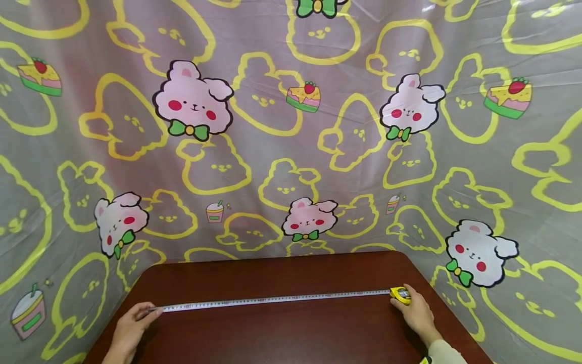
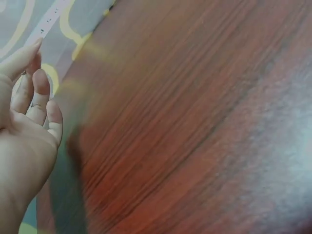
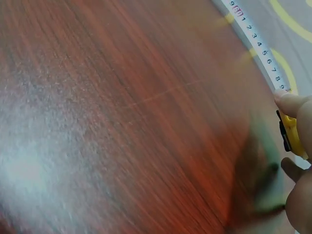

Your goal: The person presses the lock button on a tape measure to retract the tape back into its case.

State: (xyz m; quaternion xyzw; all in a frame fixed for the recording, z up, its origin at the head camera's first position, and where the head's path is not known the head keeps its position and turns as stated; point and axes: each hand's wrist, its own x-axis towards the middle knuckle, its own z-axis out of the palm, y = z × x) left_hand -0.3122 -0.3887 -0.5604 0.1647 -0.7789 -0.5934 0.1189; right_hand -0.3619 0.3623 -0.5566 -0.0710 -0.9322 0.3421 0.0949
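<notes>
A yellow tape measure (image 1: pixel 402 294) is gripped in my right hand (image 1: pixel 417 313), with its white blade (image 1: pixel 277 300) drawn out straight toward the left. My left hand (image 1: pixel 129 331) pinches the blade's free end between thumb and fingertips. In the left wrist view the left hand (image 2: pixel 29 126) shows its palm, the blade (image 2: pixel 46 23) running up from the thumb tip. The right wrist view shows the numbered blade (image 3: pixel 258 44) leaving the yellow case (image 3: pixel 291 131), the right thumb (image 3: pixel 287 102) right at its mouth.
Under the tape lies a dark reddish-brown wooden table (image 1: pixel 273 338) with rounded far corners. A grey curtain (image 1: pixel 291 151) with yellow outlines and cartoon rabbits hangs behind it and along both sides. Reflections show on the glossy tabletop.
</notes>
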